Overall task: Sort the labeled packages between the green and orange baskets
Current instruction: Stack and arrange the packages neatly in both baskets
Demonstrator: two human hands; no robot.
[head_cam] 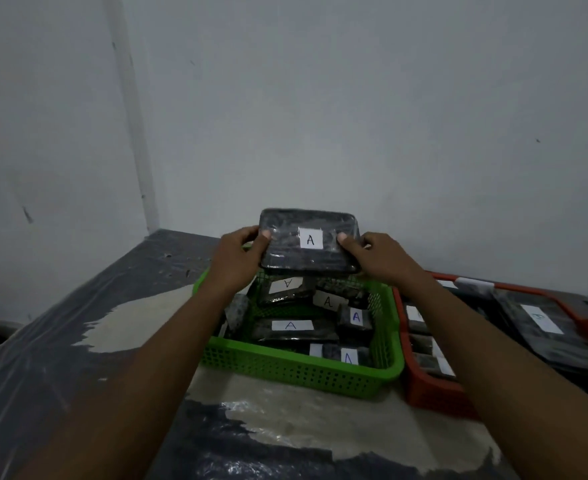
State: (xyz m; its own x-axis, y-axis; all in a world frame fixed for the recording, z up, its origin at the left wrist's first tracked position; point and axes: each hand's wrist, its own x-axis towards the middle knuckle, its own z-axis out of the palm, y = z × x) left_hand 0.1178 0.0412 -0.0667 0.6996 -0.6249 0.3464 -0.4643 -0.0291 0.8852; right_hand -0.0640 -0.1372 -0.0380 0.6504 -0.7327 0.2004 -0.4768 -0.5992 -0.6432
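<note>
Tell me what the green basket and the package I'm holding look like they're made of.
Green basket: likely moulded plastic, matte, with perforated grid walls. Held package: a dark tray, apparently under glossy clear film, judging by wrinkled highlights; white paper-like label marked A.

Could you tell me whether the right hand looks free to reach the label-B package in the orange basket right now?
Probably not yet: the right hand and left hand both grip the black wrapped tray labelled A above the green plastic basket. The orange plastic basket itself lies uncovered.
</note>
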